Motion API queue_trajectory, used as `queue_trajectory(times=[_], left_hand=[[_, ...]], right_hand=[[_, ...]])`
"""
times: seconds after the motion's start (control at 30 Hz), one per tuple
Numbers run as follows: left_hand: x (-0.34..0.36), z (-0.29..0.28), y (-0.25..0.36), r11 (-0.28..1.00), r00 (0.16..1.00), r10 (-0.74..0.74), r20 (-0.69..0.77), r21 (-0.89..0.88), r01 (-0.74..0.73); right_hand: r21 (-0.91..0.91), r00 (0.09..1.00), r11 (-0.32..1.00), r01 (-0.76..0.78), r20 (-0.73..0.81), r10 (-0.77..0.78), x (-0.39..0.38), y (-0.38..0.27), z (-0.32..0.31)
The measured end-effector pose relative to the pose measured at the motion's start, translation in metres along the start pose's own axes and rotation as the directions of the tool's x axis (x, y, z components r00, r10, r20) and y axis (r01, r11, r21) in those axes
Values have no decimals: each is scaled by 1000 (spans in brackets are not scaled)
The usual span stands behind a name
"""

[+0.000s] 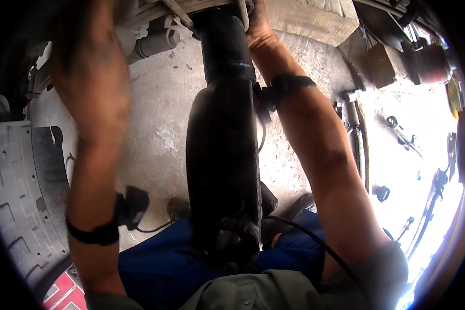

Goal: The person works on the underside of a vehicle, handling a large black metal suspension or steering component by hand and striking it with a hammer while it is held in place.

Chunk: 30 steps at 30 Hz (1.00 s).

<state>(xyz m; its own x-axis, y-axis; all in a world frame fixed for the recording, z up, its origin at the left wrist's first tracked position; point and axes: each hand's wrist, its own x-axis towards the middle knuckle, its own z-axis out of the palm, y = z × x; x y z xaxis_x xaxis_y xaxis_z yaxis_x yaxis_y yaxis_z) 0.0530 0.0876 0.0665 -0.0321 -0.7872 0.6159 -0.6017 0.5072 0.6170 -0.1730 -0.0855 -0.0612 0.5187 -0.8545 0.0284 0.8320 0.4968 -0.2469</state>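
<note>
A long black cylindrical part (pixel 222 160) runs from near my lap up to a metal bracket with bent rods (pixel 176 11) at the top. My right hand (pixel 258 28) is at the upper end, just right of the cylinder, its fingers hidden behind the metalwork. My left hand (pixel 90 72) is raised at the upper left, apart from the cylinder and smeared by motion; its fingers are too dark and blurred to read. Both forearms wear black straps with small devices, and cables hang from them.
A wooden block (pixel 310 18) lies at top right, near a grey cylinder (pixel 156 44) across the bracket. A ribbed grey panel (pixel 20 186) fills the left edge. Scattered metal tools (pixel 398 132) and rods lie on the concrete floor (pixel 150 129) at right. My blue-clad legs (pixel 155 248) are below.
</note>
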Motion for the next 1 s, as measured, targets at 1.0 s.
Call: queue_trajectory(times=[1.0], left_hand=[[21,119,16,288,648,-491,582,-594,751]], right_hand=[[-526,929,832,175,-193,-317,-26,4,52]])
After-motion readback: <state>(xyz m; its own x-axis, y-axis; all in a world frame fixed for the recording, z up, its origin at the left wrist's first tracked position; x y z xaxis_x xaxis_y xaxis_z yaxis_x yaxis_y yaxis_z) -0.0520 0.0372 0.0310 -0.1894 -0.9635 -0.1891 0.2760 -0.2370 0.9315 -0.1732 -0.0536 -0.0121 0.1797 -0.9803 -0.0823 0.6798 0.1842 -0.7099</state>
